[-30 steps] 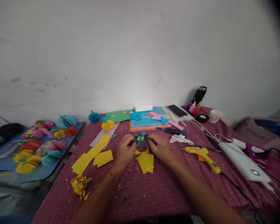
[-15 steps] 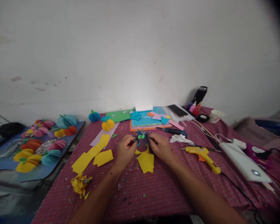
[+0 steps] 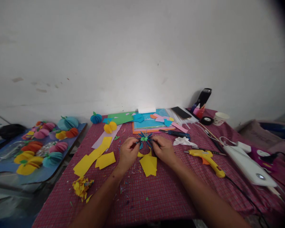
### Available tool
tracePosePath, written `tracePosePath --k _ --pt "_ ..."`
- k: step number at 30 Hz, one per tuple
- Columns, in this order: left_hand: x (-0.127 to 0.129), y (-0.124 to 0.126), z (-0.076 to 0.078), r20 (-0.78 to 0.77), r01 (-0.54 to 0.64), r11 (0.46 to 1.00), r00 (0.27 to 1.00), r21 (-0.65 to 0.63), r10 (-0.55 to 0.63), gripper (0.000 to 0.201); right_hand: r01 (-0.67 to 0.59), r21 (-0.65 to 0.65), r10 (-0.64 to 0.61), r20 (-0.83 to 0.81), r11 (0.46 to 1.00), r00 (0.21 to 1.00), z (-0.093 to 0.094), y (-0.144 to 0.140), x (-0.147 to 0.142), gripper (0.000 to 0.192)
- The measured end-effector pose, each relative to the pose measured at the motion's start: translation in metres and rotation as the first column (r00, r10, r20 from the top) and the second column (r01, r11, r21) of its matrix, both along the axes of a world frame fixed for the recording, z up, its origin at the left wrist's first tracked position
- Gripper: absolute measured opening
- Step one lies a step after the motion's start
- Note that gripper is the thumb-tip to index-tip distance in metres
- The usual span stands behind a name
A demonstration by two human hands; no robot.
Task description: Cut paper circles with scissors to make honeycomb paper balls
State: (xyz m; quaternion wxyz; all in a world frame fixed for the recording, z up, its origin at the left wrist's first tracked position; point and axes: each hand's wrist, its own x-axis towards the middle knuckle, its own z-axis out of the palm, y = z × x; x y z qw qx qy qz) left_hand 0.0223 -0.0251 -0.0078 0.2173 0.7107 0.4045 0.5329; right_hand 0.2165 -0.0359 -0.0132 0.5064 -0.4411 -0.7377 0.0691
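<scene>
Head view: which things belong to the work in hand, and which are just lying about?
In hand:
left hand
right hand
blue paper piece, pinched between both

Lying about:
yellow paper
glue gun
scissors
paper cup
phone
paper balls, on the side board

Only tiny changes near the middle of the frame. Blue paper flower (image 3: 144, 139) with the green middle turned a bit and moved a little to the right between the fingers, from about over the left thumb to nearer the right hand (image 3: 164, 149). Spiky blue tips now pointing up and out more evenly. Left hand (image 3: 128, 152) fingertips pinched in closer on the flower's left side. Right hand fingers tucked closer under the flower. Whole view nudged a hair to the right.
</scene>
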Motion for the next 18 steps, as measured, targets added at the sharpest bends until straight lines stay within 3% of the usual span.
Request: tracePosePath --k 3,7,15,18 --pt "-0.0004 0.0 -0.0005 -0.008 0.002 1.0 1.0 0.005 -0.002 0.011 -0.005 -0.039 0.0 -0.114 0.999 0.994 -0.0027 0.0002 -0.0025 0.018" --pt "-0.0011 0.0 -0.0009 -0.023 0.004 1.0 1.0 0.011 -0.003 0.011 -0.075 -0.084 0.048 -0.281 0.994 0.959 -0.0019 -0.0002 -0.005 0.033" --pt "-0.0009 0.0004 -0.0003 -0.022 0.004 1.0 1.0 0.012 -0.003 0.013 -0.075 -0.067 0.057 -0.231 0.995 0.971 -0.0005 -0.0001 -0.0037 0.031" --pt "-0.0009 -0.0001 0.0004 -0.023 0.006 1.0 1.0 0.008 -0.006 0.013 -0.066 -0.093 0.043 -0.227 0.993 0.973 -0.0017 -0.0003 -0.0035 0.039"
